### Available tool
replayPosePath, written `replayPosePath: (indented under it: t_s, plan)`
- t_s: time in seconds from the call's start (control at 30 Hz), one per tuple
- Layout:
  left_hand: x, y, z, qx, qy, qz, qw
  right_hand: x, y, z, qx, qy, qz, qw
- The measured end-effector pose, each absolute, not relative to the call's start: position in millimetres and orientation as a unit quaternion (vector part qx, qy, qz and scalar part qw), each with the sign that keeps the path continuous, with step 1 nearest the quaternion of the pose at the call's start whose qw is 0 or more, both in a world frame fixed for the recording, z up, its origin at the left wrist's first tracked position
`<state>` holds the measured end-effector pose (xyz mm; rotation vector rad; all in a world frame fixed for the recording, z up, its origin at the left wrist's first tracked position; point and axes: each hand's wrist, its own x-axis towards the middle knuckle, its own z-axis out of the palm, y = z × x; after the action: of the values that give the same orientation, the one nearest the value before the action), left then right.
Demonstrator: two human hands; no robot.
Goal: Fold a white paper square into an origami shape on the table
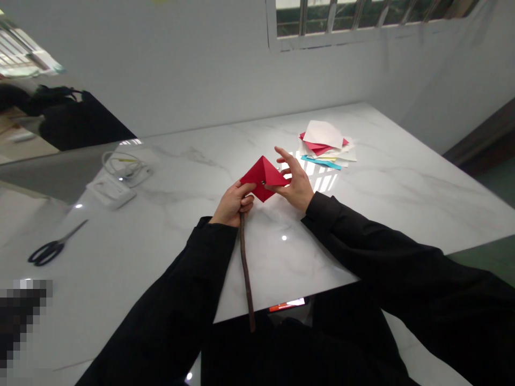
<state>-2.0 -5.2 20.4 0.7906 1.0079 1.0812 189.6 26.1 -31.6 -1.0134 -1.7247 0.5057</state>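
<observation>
Head view: near the centre of the frame we see a sheet of red paper (257,172), folded into a pointed, diamond-like form, with a small shiny spot (263,183) at its middle. At its left side, the left hand (232,205) grips closely, the thumb laid over the paper and the other fingers curled around a brown stick (245,271). We follow this stick from the hand down to the lower centre, where its end passes the table's near edge; its upper end is hidden from us. At the right corner of the paper, the right hand (298,185) holds a narrow pinch, with the index finger raised clear. Both forearms wear black sleeves (374,249). Right of upper centre, we note a loose stack of paper pieces (323,134), white and red above, a blue strip (321,162) at its near side. At the left of the frame, a white box-like object (110,192) lies beside a looped white cable (125,167); nearer, dark-handled scissors (50,251) lie on the marbled white table (177,257). Along the top right, we observe a barred window (362,17).
</observation>
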Motion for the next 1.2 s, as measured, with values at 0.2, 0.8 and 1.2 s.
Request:
replayPosePath:
  t_s: [0.2, 0.8, 1.2]
  plan:
    - [-1.2, -5.2, 19.7, 0.355, 0.454, 0.476, 0.664, 188.5, 22.6, -28.4, -0.402, -0.742, 0.174, 0.508]
    - [-5.1, -3.7, 16.1, 0.376, 0.447, 0.463, 0.667, 187.1, 9.9, -5.7, -0.383, -0.806, 0.077, 0.444]
    - [-4.9, -5.2, 17.6, 0.368, 0.449, 0.447, 0.681, 190.7, 19.2, -13.0, -0.396, -0.796, 0.056, 0.455]
